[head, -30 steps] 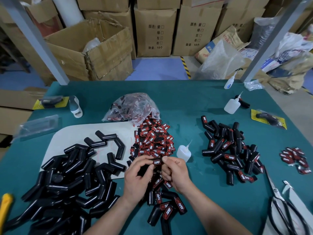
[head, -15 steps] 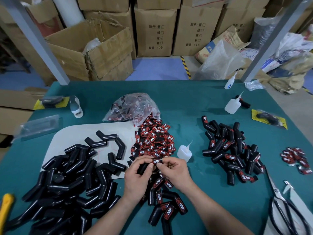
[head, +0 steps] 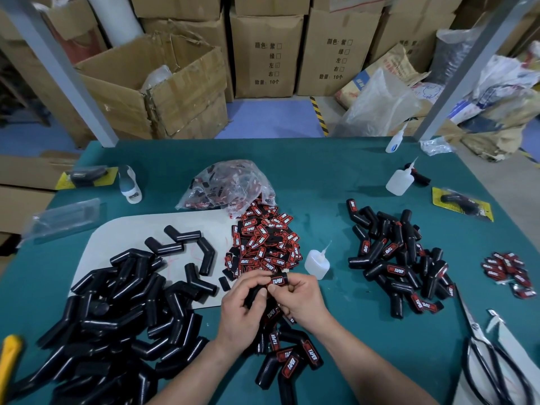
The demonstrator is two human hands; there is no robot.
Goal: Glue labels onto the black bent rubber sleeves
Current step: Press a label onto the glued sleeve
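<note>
1. Black unlabelled sleeves (head: 111,317), glossy, smooth and elbow-bent, are heaped at the left, partly on a white board (head: 117,238).
2. Left hand (head: 242,314) is curled round the sleeve in work (head: 253,294). The sleeve is gripped by its lower leg and held above the table (head: 321,176), just in front of the loose label pile (head: 263,244).
3. Change against one second ago: the red-and-black label (head: 277,280) is shifted slightly to the right. It now lies flat, lettering up, on the sleeve's upper leg, and the fingertips are drawn closer round it. Judged: placement is done, pressing is under way, and this piece is nearly finished.
4. Right hand (head: 304,296) is pinched on the label at the sleeve's end, fingers curled.
5. Glue bottle (head: 317,263), translucent soft plastic with a thin nozzle, stands just right of the hands and is not touched.
6. Labelled sleeves (head: 394,264) are piled further right, well apart from the blanks. The labels appear thin, rectangular and flexible, and the rubber looks pliable.
</note>
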